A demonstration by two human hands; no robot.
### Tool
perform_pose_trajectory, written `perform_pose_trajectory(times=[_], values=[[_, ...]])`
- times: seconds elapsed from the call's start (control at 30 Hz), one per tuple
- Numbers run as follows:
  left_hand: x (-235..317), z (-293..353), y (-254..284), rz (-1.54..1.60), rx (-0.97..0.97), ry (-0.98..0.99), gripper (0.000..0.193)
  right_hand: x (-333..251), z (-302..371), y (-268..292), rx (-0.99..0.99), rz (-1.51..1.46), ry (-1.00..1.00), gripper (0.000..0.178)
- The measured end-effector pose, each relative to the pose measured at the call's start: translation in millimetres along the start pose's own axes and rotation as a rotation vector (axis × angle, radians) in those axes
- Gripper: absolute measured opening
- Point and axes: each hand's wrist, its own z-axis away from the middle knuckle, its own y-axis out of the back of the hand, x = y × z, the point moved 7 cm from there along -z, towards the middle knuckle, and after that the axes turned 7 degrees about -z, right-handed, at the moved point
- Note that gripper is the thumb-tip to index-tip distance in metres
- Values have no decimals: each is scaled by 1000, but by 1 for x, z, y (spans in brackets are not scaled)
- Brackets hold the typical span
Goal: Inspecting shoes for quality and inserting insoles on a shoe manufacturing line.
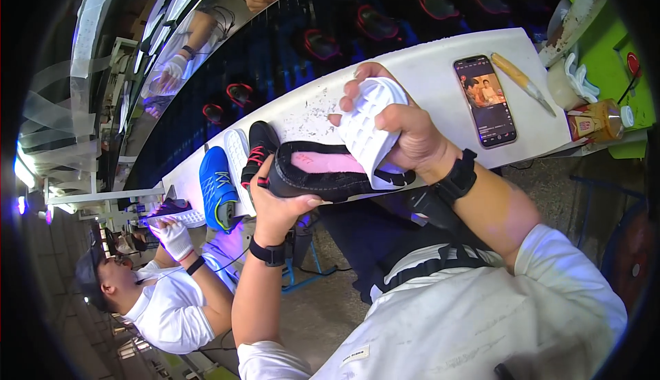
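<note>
My left hand (278, 204) is closed round one end of a black shoe upper (289, 182), whose pink underside (323, 163) faces up. A white shoe sole (371, 122) with a blocky tread is in my right hand (416, 132), thumb on one side and fingers curled over the other. The sole bends and stands tilted over the far right end of the upper; whether it touches there is hard to make out. Beside my left hand are a black shoe (261, 143) with red laces, another white sole (235, 153) and a blue shoe (218, 182).
On the white bench (426, 63) lie a phone (485, 101) with a lit screen and a wooden-handled knife (515, 74). A bottle (598, 120) is at the right end. Red-rimmed shoe parts (377, 22) line the dark conveyor beyond. A gloved co-worker (172, 297) sits at left.
</note>
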Motion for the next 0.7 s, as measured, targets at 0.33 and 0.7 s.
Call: perform_pose_trajectory(times=[0.33,0.7], values=[[50,14,-19,-240,-34,4,65,20,13,-73,-344,906,-91,86],[131,-45,-80,-876,-116,-354,57,-52,1,-59,-220,846,-48,37]])
